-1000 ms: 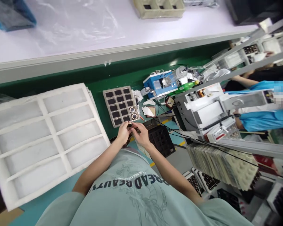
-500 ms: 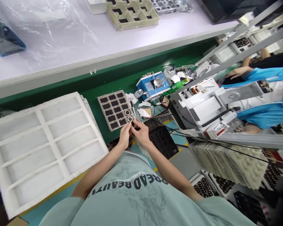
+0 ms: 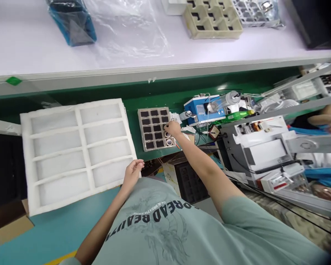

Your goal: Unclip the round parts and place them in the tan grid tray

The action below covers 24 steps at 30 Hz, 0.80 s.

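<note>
My right hand (image 3: 173, 128) reaches over the right column of a clear tray (image 3: 143, 147) with dark square pockets. Its fingertips are pinched together on a small round ring-rimmed part (image 3: 166, 126), mostly hidden by the fingers, at one pocket. Just below, two round parts with shiny rims (image 3: 169, 142) lie in neighbouring pockets of the same column. My left hand (image 3: 132, 173) hovers near the right edge of the white foam tray (image 3: 84, 147), its fingers loosely bent and a little apart, with nothing visible in them.
A blue box-shaped device (image 3: 204, 108) and a green bottle (image 3: 234, 116) stand right of the pocketed tray. Overhead runs a white shelf (image 3: 132, 60) with a beige tray (image 3: 215, 33). A grey machine (image 3: 248, 154) is at the right; beyond it a co-worker's hand (image 3: 327, 191) shows.
My hands have parted: the right moved with the round part up to a tray pocket, and the left drew back to the foam tray's edge. The camera view has turned.
</note>
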Each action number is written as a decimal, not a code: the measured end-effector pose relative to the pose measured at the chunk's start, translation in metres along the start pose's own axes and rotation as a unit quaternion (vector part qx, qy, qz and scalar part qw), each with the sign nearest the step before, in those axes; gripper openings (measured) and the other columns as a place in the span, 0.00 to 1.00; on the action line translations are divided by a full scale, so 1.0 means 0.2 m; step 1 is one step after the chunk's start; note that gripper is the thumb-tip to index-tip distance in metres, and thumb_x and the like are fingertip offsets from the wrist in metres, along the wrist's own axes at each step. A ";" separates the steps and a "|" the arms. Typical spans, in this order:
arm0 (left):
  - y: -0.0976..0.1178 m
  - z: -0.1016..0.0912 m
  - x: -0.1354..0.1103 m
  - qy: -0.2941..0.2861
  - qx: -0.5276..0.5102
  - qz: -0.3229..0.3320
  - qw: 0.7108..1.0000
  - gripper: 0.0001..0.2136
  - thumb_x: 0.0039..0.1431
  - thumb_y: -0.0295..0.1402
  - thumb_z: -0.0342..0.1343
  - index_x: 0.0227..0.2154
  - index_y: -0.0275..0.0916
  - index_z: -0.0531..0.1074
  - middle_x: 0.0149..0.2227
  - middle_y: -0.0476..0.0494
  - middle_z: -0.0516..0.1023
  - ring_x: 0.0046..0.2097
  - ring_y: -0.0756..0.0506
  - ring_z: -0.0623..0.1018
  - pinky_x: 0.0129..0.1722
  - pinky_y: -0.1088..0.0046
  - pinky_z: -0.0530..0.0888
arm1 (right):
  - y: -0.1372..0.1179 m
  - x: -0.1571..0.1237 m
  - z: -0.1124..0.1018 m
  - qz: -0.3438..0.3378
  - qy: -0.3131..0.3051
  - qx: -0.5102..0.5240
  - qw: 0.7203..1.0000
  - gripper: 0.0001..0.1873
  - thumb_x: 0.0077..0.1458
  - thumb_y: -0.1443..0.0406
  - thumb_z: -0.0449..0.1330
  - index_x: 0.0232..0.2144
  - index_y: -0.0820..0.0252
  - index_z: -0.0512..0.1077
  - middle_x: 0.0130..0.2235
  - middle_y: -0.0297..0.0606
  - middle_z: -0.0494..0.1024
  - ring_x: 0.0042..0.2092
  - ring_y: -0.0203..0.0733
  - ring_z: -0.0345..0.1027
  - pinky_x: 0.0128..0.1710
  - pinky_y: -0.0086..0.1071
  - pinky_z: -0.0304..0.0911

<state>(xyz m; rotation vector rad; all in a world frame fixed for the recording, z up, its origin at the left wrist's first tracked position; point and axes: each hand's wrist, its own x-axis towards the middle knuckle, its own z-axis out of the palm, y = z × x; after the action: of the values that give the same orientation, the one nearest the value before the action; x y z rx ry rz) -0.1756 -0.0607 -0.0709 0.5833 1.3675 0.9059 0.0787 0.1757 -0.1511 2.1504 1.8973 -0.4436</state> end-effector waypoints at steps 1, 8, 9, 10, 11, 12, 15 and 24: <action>0.00 -0.03 0.00 0.009 -0.005 0.002 1.000 0.10 0.53 0.40 0.63 0.36 0.42 0.78 0.38 0.41 0.81 0.40 0.44 0.79 0.42 0.69 0.74 | 0.00 -0.01 0.02 0.000 0.011 0.005 1.000 0.16 0.59 0.60 0.58 0.40 0.65 0.81 0.42 0.54 0.82 0.46 0.51 0.73 0.45 0.33 0.63; 0.09 -0.22 0.00 0.063 0.022 0.060 0.996 0.12 0.55 0.43 0.60 0.36 0.40 0.77 0.38 0.42 0.80 0.41 0.44 0.79 0.43 0.68 0.74 | -0.02 -0.10 0.16 0.075 0.066 0.154 0.983 0.19 0.64 0.58 0.54 0.46 0.64 0.79 0.41 0.49 0.82 0.43 0.49 0.74 0.43 0.32 0.63; 0.12 -0.27 -0.01 0.090 0.038 0.074 0.992 0.14 0.56 0.44 0.59 0.37 0.39 0.77 0.38 0.41 0.80 0.41 0.44 0.78 0.43 0.68 0.74 | -0.02 -0.10 0.17 0.086 0.068 0.176 0.978 0.19 0.64 0.59 0.54 0.46 0.64 0.79 0.41 0.49 0.82 0.43 0.49 0.74 0.43 0.32 0.63; 0.14 -0.34 -0.02 0.129 0.059 0.093 0.985 0.15 0.57 0.44 0.58 0.38 0.38 0.76 0.39 0.41 0.80 0.41 0.44 0.78 0.43 0.67 0.74 | -0.03 -0.11 0.18 0.093 0.071 0.196 0.974 0.19 0.64 0.59 0.54 0.46 0.64 0.78 0.41 0.48 0.82 0.43 0.48 0.74 0.43 0.32 0.63; 0.17 -0.41 -0.04 0.181 0.087 0.114 0.973 0.15 0.57 0.44 0.57 0.40 0.37 0.75 0.39 0.41 0.79 0.41 0.43 0.78 0.44 0.66 0.74 | -0.03 -0.12 0.19 0.099 0.075 0.212 0.969 0.18 0.63 0.60 0.54 0.47 0.64 0.78 0.42 0.48 0.82 0.43 0.48 0.74 0.43 0.32 0.63; 0.20 -0.50 -0.06 0.244 0.123 0.135 0.953 0.16 0.58 0.44 0.56 0.41 0.36 0.74 0.40 0.40 0.78 0.42 0.43 0.78 0.45 0.65 0.74 | -0.04 -0.12 0.19 0.108 0.080 0.225 0.965 0.18 0.63 0.61 0.55 0.47 0.64 0.78 0.42 0.48 0.82 0.44 0.49 0.74 0.43 0.32 0.63; 0.27 -0.81 -0.12 0.442 0.271 0.170 0.838 0.18 0.61 0.41 0.54 0.49 0.34 0.71 0.48 0.35 0.75 0.49 0.37 0.75 0.52 0.56 0.71 | -0.05 -0.12 0.18 0.131 0.092 0.255 0.954 0.18 0.62 0.60 0.57 0.48 0.65 0.77 0.44 0.49 0.81 0.46 0.50 0.73 0.45 0.33 0.64; 0.37 -1.37 -0.22 0.493 0.450 -0.077 0.741 0.31 0.60 0.42 0.51 0.59 0.20 0.61 0.56 0.15 0.70 0.57 0.22 0.70 0.55 0.43 0.65 | -0.37 -0.64 0.23 0.004 0.113 0.450 0.886 0.31 0.66 0.50 0.46 0.55 0.70 0.71 0.51 0.55 0.77 0.52 0.50 0.71 0.56 0.41 0.62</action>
<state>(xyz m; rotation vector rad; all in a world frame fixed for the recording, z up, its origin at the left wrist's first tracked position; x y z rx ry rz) -0.4575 -0.0970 -0.0255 0.7016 2.8473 0.2996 -0.0111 0.0512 -0.1442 2.8483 2.0292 -1.3462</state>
